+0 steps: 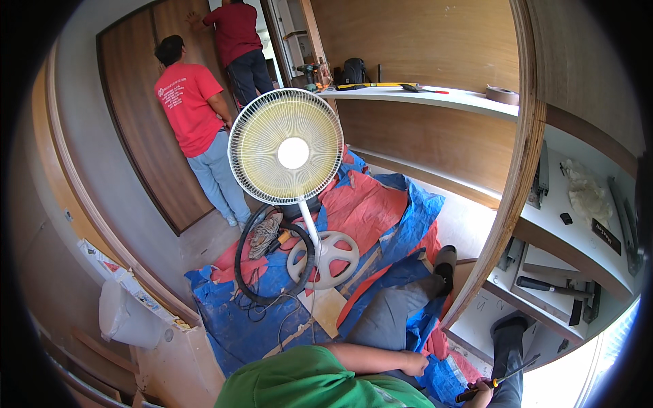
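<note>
My right hand, at the bottom right of the head view, is closed around the black and yellow handle of a screwdriver. Its long thin shaft points up and to the right, beside my dark-clad leg. My left hand is curled into a fist above my lap; whatever it may hold is hidden. To the right stands a wooden cabinet with white shelves. On its lower shelf lies a hammer-like tool with a black handle.
A standing fan rises from blue and red tarpaulin, with a black hose coiled by its base. Two people stand at a brown wood panel. A tape roll sits on the long shelf; a white bucket stands left.
</note>
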Demonstrator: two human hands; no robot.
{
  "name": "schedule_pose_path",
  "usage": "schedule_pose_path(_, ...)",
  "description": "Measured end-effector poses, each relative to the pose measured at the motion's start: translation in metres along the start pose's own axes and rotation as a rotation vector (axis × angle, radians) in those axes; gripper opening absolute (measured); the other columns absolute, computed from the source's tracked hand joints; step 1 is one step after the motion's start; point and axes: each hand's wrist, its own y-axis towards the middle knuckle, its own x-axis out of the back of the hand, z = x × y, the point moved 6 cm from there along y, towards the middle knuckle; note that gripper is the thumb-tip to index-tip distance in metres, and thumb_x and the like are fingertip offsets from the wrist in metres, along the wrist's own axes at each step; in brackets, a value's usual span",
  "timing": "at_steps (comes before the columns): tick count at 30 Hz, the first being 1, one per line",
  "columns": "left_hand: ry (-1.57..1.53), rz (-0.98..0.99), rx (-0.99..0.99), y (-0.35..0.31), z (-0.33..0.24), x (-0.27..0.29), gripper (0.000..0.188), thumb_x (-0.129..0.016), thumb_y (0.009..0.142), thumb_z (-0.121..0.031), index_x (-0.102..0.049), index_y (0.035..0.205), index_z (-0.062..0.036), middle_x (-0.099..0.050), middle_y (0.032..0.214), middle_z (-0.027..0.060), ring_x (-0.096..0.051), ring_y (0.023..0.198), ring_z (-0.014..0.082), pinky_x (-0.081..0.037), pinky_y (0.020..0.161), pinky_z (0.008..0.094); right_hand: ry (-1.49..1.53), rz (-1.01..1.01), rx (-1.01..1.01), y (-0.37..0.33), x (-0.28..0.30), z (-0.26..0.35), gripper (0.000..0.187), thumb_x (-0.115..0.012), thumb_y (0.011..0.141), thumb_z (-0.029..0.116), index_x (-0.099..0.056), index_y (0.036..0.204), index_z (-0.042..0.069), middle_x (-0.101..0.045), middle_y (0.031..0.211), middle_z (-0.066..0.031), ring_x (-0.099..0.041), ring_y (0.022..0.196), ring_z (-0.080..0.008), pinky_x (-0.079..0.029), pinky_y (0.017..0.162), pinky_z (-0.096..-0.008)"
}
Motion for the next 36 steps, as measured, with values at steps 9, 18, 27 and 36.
schedule_pose_path(9,-0.005,-0.022,-0.004,-0.001,0.000,0.001,0.031,-0.066,0.089,-0.035,-0.070,0.100,-0.0058,-0.073,0.100,0.0174,-0.071,0.097,0.0348,-0.054,0.083,0.0477,0.028,-0.019,-0.031,0.000,-0.002,-0.001,0.013,-0.060,0.094,0.009,-0.059,0.104,0.001,-0.064,0.080,-0.0139,-0.058,0.056,-0.0206,-0.046,0.047,-0.0329)
schedule_pose_path(18,0.017,-0.014,-0.021,-0.002,-0.002,0.001,0.030,-0.067,0.089,-0.034,-0.070,0.098,-0.0058,-0.073,0.098,0.0172,-0.071,0.095,0.0350,-0.054,0.082,0.0481,0.019,-0.010,-0.004,0.004,0.002,-0.004,0.011,-0.058,0.096,0.008,-0.059,0.103,0.000,-0.064,0.077,-0.0139,-0.056,0.052,-0.0177,-0.043,0.044,-0.0303)
schedule_pose_path(27,0.015,-0.026,-0.015,-0.002,-0.002,0.002,0.031,-0.067,0.089,-0.035,-0.070,0.099,-0.0055,-0.073,0.099,0.0174,-0.071,0.096,0.0348,-0.054,0.083,0.0481,-0.309,0.155,0.293,0.008,0.001,-0.001,0.014,-0.055,0.099,0.010,-0.060,0.103,-0.003,-0.064,0.078,-0.0125,-0.059,0.059,-0.0183,-0.047,0.052,-0.0304)
schedule_pose_path(36,0.002,0.013,0.014,-0.003,-0.003,0.003,0.032,-0.067,0.090,-0.036,-0.071,0.100,-0.0056,-0.073,0.102,0.0179,-0.070,0.100,0.0343,-0.054,0.086,0.0471,0.062,-0.001,-0.043,-0.002,-0.002,0.000,0.012,-0.058,0.095,0.005,-0.059,0.105,0.000,-0.061,0.080,-0.0126,-0.056,0.059,-0.0179,-0.044,0.048,-0.0302)
